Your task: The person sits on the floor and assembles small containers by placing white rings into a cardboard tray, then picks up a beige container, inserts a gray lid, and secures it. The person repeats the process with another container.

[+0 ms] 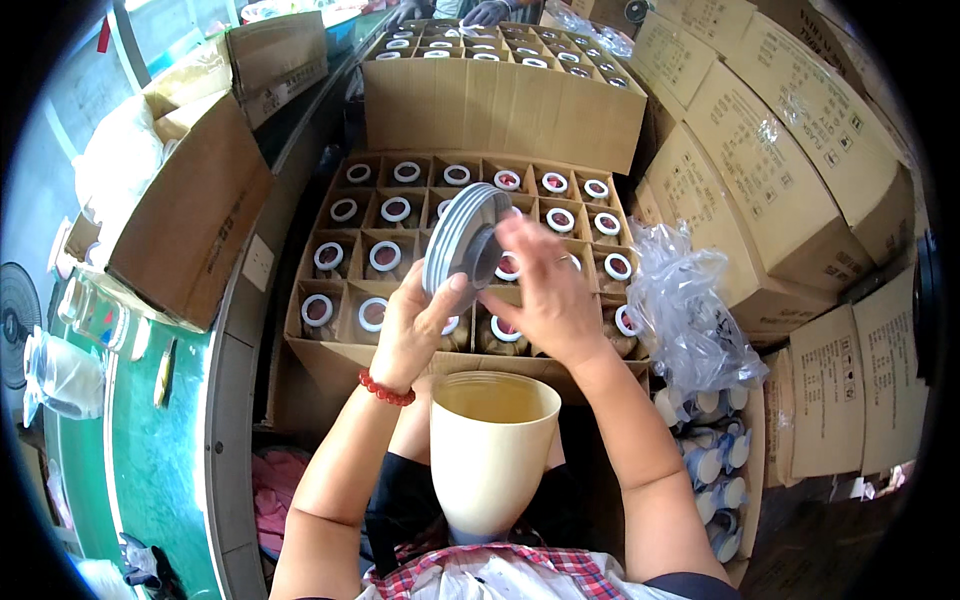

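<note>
The likeliest trouble is a slip. The left hand (410,318) seems to carry the stack (458,240) — what look like pale grey-and-white discs nested together — and the stack is tilted nearly on edge, so if that grip eases, the discs could slide apart and scatter. Below and beyond lie the jars (385,256), upright in the divided carton (345,368); a dropped disc might knock a white-rimmed top or lodge in a compartment. The cream tub (492,455) stands between the person's legs, open end up, and could catch a falling piece or be tipped by a stray forearm. The clear bag (690,305) drapes by the carton's right edge, near enough to snag the right sleeve-less arm if it swings wide.

As for the fingers: the left ones are clamped on the stack's lower left rim, thumb across the near face, the other fingers mostly hidden behind. The right hand (550,295) is at the stack's right side, fingers bent and parted, thumb pointing toward the lower rim. They are blurred — I cannot tell whether they touch the discs or only come close. The stack itself is held over the carton's middle, above the tub's far side.
</note>
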`<state>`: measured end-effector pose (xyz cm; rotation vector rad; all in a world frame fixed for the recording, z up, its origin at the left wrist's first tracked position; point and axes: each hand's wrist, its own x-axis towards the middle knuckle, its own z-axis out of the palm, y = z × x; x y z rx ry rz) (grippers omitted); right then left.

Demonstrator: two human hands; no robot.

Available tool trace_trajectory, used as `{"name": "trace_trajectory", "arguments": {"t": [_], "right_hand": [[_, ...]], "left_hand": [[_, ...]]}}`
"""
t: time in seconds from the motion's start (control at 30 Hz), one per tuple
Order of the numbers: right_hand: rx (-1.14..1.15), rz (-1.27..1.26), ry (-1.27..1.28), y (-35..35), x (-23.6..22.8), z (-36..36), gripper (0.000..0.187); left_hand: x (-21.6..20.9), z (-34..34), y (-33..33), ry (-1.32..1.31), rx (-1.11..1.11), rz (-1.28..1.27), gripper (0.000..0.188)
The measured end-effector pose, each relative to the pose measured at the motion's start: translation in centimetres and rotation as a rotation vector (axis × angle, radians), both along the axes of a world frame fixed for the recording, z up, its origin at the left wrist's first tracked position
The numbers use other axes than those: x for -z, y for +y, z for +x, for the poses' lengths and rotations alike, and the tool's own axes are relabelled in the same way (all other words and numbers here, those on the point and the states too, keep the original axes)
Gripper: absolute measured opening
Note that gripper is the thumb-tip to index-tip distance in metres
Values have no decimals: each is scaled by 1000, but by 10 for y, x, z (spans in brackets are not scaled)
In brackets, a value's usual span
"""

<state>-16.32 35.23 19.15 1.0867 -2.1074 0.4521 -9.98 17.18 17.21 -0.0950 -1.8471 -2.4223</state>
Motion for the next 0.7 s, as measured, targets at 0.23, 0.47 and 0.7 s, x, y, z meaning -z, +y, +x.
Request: {"name": "trace_trajectory", "arguments": {"t": [0.23, 0.47, 0.7], "right_hand": [[59, -238, -184, 4, 7, 5, 82], [167, -271, -434, 8, 29, 4, 55], [70, -95, -711, 115, 80, -45, 38]], "left_hand": [[2, 1, 5, 3, -20, -76, 36], [6, 4, 12, 61, -2, -113, 29], [33, 4, -23, -19, -317, 192, 26]]}}
